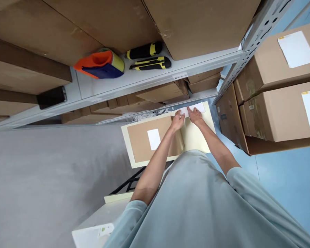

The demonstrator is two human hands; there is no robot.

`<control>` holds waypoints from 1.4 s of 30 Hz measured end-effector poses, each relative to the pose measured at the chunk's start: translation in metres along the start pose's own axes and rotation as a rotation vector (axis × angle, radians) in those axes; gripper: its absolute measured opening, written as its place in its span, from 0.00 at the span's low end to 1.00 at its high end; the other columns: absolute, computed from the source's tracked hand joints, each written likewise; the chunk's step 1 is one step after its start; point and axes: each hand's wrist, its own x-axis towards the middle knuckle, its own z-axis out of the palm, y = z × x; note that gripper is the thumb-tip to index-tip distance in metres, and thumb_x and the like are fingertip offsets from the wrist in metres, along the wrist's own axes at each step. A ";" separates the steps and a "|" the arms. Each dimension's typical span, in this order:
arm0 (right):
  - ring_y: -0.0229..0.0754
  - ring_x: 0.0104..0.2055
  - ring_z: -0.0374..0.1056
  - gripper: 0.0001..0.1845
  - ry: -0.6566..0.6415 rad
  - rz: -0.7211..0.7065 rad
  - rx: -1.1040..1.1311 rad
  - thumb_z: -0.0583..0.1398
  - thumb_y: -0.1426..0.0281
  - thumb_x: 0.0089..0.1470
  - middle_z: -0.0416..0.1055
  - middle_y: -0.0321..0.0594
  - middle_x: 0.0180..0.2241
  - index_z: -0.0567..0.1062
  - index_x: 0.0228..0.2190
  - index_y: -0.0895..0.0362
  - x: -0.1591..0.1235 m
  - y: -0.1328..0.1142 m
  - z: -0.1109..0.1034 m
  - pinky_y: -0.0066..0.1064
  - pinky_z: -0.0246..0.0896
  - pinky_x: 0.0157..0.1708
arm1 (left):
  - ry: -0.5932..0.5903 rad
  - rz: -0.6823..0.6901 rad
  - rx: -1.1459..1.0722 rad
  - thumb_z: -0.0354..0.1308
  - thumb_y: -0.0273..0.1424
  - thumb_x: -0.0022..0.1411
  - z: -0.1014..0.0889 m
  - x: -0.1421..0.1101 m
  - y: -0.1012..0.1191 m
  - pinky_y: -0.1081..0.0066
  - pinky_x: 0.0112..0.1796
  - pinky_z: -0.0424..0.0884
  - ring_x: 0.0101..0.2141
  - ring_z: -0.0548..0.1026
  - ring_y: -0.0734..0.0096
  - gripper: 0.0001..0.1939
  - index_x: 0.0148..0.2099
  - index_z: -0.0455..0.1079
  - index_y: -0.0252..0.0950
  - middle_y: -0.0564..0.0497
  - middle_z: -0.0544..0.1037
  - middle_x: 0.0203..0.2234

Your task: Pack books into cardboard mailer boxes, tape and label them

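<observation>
A strip of white labels or paper (200,107) lies along the far edge of a small pale yellow table (196,136). My left hand (178,121) is closed, its fingertips pinched at the strip's left part. My right hand (195,116) is closed at the middle of the strip, with the index finger stretched onto it and the other fingers curled. Left of my hands, a closed cardboard box (139,137) rests on the table, with a white label (154,139) on its top. The exact grip of the fingertips is too small to make out.
A grey metal shelf (144,82) with cardboard boxes overhangs the table; box cutters (151,63) and a tape dispenser (100,64) lie on it. Stacked labelled boxes (281,110) stand at right. White scraps (152,114) are behind the table. A white-topped surface (103,213) is at lower left.
</observation>
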 end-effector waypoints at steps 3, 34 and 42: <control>0.58 0.70 0.60 0.42 -0.004 0.028 -0.019 0.53 0.71 0.72 0.54 0.61 0.72 0.44 0.79 0.47 0.003 -0.003 0.004 0.45 0.57 0.66 | 0.017 -0.037 -0.070 0.60 0.40 0.71 0.001 -0.001 -0.002 0.56 0.73 0.54 0.74 0.61 0.48 0.36 0.74 0.63 0.28 0.32 0.63 0.74; 0.48 0.45 0.80 0.40 0.024 -0.480 1.153 0.62 0.34 0.59 0.84 0.49 0.46 0.84 0.49 0.57 -0.166 -0.034 -0.003 0.37 0.76 0.46 | 0.083 0.138 -0.508 0.74 0.52 0.56 -0.136 -0.221 -0.028 0.60 0.45 0.84 0.39 0.86 0.61 0.43 0.67 0.71 0.37 0.46 0.87 0.39; 0.43 0.26 0.73 0.28 0.037 -0.373 0.941 0.74 0.42 0.47 0.76 0.34 0.24 0.81 0.26 0.55 -0.255 -0.116 0.027 0.32 0.69 0.26 | 0.155 0.150 -0.470 0.76 0.53 0.53 -0.184 -0.235 -0.039 0.70 0.26 0.77 0.23 0.79 0.68 0.24 0.33 0.81 0.36 0.48 0.83 0.24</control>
